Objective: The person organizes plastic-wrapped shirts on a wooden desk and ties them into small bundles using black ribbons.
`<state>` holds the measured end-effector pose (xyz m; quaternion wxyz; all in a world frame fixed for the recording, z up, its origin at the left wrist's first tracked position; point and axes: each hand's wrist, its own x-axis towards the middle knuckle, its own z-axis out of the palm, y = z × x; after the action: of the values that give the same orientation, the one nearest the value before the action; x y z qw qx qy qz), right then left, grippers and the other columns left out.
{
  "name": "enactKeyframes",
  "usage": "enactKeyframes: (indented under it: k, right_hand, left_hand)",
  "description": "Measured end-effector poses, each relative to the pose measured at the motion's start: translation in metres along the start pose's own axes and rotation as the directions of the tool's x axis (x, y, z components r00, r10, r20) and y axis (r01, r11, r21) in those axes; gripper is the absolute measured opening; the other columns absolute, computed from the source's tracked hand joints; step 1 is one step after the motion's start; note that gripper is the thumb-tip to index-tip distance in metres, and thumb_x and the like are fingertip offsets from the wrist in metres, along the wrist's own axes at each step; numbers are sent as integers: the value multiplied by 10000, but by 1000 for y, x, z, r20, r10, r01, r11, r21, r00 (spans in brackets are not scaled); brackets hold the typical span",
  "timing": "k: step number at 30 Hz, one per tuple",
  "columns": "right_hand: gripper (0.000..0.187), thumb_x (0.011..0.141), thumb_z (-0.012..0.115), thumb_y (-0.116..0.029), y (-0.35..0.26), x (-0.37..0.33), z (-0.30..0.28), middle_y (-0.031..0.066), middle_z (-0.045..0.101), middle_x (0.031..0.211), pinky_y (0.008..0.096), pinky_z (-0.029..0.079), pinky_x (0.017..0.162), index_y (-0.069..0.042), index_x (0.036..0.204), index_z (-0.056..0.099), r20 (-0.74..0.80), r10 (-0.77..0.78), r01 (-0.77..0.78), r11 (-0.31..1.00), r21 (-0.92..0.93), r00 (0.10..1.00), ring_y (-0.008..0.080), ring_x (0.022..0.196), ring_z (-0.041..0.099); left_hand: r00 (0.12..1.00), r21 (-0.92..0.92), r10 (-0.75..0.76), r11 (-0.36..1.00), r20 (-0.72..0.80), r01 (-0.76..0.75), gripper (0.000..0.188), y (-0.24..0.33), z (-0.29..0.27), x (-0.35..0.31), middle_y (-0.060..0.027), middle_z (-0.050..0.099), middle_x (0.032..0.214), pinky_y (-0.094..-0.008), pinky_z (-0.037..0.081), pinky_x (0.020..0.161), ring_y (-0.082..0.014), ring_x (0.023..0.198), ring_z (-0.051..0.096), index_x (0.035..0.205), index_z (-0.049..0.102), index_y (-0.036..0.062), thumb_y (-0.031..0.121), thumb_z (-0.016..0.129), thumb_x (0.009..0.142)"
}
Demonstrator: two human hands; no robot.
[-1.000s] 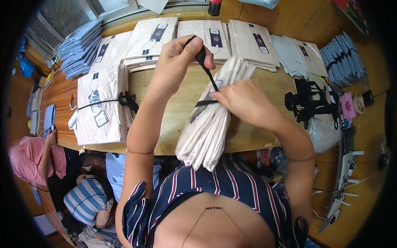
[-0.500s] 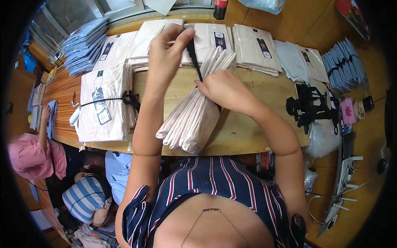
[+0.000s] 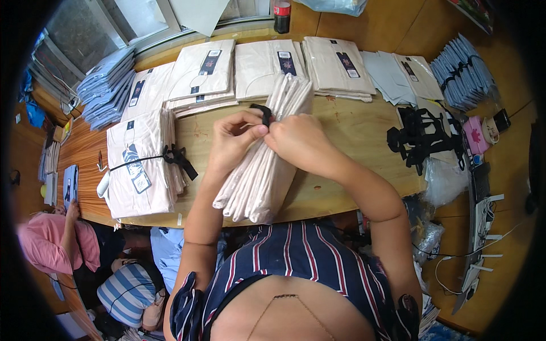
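A bundle of folded cream garments in clear bags [image 3: 250,190] stands on edge on the table in front of me, leaning so its top points to the back right. Around its middle runs a black fabric strip [image 3: 261,112]. My left hand [image 3: 236,136] pinches the strip at the bundle's left side, thumb against fingers. My right hand [image 3: 298,139] is closed at the same spot, its fingertips meeting the left thumb over the strip. The knot or crossing itself is hidden by the fingers. To the left lies a similar cream bundle [image 3: 139,190] tied with black strip.
Along the back edge lie several cream packs [image 3: 264,62] with dark tags. Blue packs are stacked at the left [image 3: 105,85] and tied at the right [image 3: 463,74]. Black strips [image 3: 426,136] lie on the right. A cola bottle [image 3: 282,17] stands behind. Co-workers [image 3: 60,241] sit at lower left.
My left hand has come down from above the bundle to beside my right hand, and the strip it had drawn out long is now gathered close to the bundle. The view has shifted slightly.
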<state>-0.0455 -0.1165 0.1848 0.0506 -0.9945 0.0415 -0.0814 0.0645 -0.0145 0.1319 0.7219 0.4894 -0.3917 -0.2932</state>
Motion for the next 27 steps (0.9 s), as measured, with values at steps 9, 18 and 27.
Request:
enactKeyframes:
  k: [9,18,27]
  right_hand:
    - [212,839,484,-198,42,-57,21,9,450,649,199,342,532,-18,729,466,16,77,-23,95,995,997,65,579,392]
    - [199,846,480,-175,35,-60,16,-48,413,621,174,292,509,-34,706,467,20,108,-29,82,996,994,27,568,338]
    - [216,853,444,-192,28,-45,-11,20,424,624,176,259,479,-37,703,433,49,125,-28,-160,987,991,48,538,320]
  left_hand:
    - [995,-435,99,896,-8,-92,205,-17,36,-10,-72,510,659,-277,427,650,-159,648,508,830,420,23,168,560,792]
    - [992,-522,47,847,-118,-102,158,-6,24,-33,-28,399,568,-263,344,514,-134,529,392,783,409,59,132,549,791]
    - [975,-208,-218,952,47,223,99,8,4,-19,-107,591,674,-179,423,483,-102,553,541,798,483,5,-35,551,738]
